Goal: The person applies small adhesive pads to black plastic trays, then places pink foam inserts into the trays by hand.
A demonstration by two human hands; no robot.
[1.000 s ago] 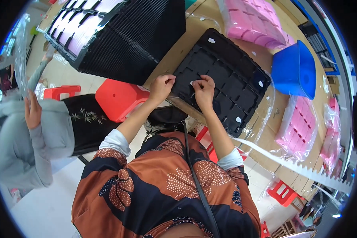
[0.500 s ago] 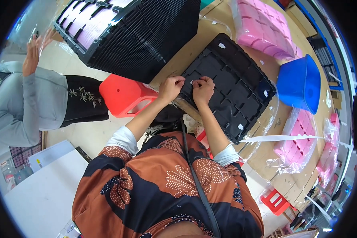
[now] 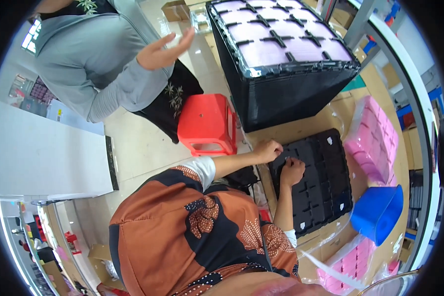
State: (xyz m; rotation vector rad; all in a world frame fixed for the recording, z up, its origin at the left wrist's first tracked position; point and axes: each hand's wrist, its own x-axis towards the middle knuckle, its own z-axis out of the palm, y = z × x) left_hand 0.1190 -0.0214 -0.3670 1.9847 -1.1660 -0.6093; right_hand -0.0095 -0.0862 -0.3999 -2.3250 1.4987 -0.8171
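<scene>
A black plastic tray (image 3: 316,190) with cross-shaped ridges lies flat on the table. Small white stickers (image 3: 341,207) sit near its corners. My left hand (image 3: 268,151) is closed in a pinch at the tray's far left corner; whatever its fingertips hold is too small to make out. Just beside it, my right hand (image 3: 292,172) reaches over the tray with curled fingers. A small white sticker (image 3: 287,158) shows at its fingertips, and I cannot tell whether it is stuck to the tray.
Behind the tray stands a tall stack of black trays (image 3: 286,98) with pale pink sheets on top. To the right are a blue bin (image 3: 377,214) and wrapped pink blocks (image 3: 374,140). A red stool (image 3: 204,121) stands left, near a co-worker in grey (image 3: 91,59) with a raised hand.
My view has swung left, so the table things appear lower and further right. Both my hands stay at the same tray corner. The co-worker's raised hand appears nearer the stack.
</scene>
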